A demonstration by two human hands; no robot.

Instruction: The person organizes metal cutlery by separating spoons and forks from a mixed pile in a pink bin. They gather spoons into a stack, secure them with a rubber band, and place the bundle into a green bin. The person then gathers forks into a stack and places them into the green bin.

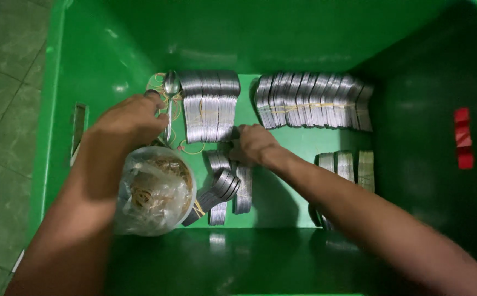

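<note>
Reaching down into the green plastic crate (58,137), both hands are seen at work among banded bundles of metal spoons. The left hand (131,118) is closed on a single loose spoon (170,96) near the crate's far-left corner, amid scattered rubber bands (186,147). The right hand (252,143) is clenched over a small spoon bundle (222,186) at the middle of the crate floor (what the fingers pinch cannot be told). A clear bag of rubber bands (153,192) rests at the near-left. Handles are best kept squared and stacked before a band is stretched over them. Two long bundles (208,104) (312,101) are lined along the far wall, another (345,167) toward the right wall; open floor is left between middle and right, though the tall walls confine the wrists.
</note>
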